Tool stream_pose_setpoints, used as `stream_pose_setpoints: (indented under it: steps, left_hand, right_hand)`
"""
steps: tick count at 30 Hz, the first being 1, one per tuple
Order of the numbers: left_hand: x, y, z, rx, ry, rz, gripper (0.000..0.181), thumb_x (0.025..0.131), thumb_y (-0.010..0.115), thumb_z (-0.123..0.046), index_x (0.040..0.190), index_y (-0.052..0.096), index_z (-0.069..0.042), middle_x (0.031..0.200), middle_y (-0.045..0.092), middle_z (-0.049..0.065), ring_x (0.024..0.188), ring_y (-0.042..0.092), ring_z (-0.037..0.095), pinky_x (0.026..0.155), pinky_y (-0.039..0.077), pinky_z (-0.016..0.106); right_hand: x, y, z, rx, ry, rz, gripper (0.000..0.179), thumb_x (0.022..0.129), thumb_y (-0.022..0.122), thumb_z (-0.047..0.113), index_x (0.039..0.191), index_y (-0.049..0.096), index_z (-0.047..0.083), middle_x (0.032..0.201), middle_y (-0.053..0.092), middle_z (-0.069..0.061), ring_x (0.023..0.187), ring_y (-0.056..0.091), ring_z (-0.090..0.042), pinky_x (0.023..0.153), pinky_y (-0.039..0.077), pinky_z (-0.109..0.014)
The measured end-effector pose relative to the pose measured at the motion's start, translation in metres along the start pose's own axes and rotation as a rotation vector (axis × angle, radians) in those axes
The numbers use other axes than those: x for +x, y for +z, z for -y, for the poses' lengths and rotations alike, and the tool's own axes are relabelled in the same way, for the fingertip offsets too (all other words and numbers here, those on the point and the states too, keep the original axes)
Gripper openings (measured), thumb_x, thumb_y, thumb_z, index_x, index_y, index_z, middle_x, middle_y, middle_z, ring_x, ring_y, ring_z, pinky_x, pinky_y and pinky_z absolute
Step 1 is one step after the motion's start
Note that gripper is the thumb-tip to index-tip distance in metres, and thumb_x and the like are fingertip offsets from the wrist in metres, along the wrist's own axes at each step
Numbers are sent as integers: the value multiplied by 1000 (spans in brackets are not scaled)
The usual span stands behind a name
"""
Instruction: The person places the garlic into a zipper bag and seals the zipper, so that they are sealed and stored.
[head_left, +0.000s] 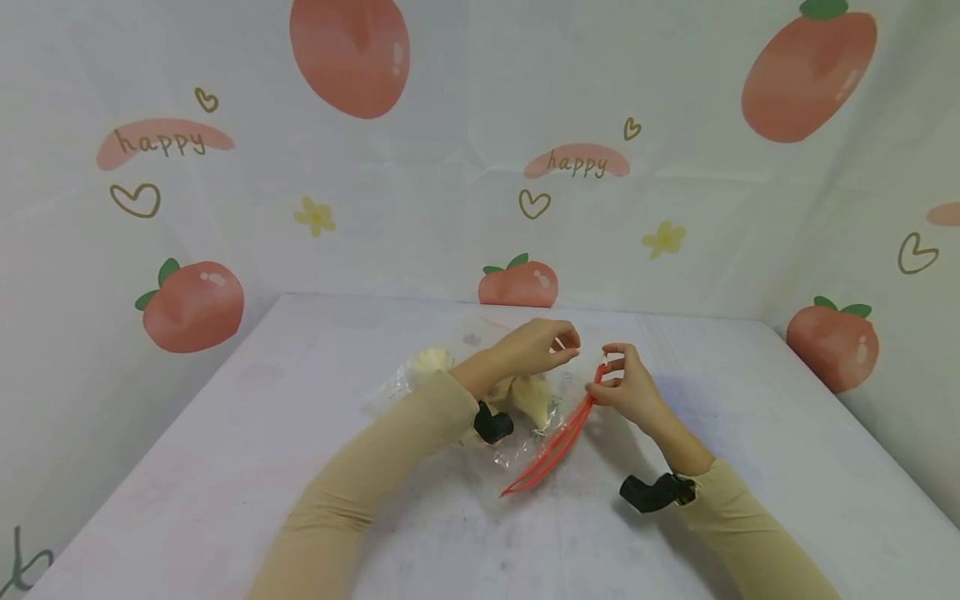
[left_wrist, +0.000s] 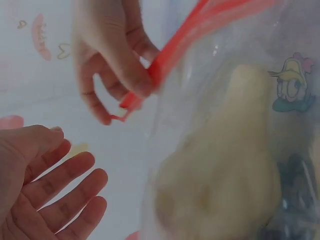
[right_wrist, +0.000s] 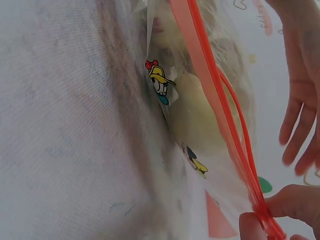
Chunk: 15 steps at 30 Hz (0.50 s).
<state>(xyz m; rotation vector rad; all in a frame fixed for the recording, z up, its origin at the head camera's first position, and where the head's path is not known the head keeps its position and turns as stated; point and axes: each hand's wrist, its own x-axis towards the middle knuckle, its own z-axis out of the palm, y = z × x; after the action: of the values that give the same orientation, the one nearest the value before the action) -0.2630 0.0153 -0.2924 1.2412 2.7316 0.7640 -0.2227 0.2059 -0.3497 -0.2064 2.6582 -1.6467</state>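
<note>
A clear plastic zip bag (head_left: 468, 335) with a red zip strip (head_left: 555, 447) lies on the table, mouth edge toward the person. Inside are several pale cream, bulb-shaped things (head_left: 531, 400), one large in the left wrist view (left_wrist: 220, 175). My right hand (head_left: 636, 392) pinches the end of the red strip between thumb and finger, lifting that corner. Along its length the strip's two red sides stand apart, as the right wrist view shows. Over the bag's far side, my left hand (head_left: 531, 347) holds nothing, fingers extended and loosely bent, a short distance from the right fingertips.
Cartoon duck prints (right_wrist: 159, 82) mark the bag. A white cloth covers the table (head_left: 225, 467). Behind stands a white backdrop (head_left: 435, 192) printed with peaches, hearts and flowers. Black bands with camera mounts (head_left: 651, 493) sit on both wrists, below beige sleeves.
</note>
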Motion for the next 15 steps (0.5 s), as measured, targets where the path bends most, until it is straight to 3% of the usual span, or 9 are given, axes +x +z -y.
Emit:
stream_pose_setpoints:
  steps: [9, 15]
  left_hand:
    - [22, 19, 3, -12, -28, -24, 34, 97, 50, -17, 128, 50, -4, 130, 57, 10, 122, 53, 22, 104, 42, 31]
    - [33, 28, 4, -36, -107, -21, 40, 99, 46, -18, 138, 42, -10, 138, 52, 7, 131, 46, 19, 109, 38, 31]
  right_hand:
    - [1, 2, 1, 58, -21, -37, 69, 84, 61, -3, 136, 16, -7, 110, 47, -23, 67, 59, 5, 62, 56, -19]
    - [1, 4, 4, 74, -32, -59, 60, 86, 59, -3, 134, 23, -8, 116, 49, -28, 66, 59, 8, 63, 55, -18]
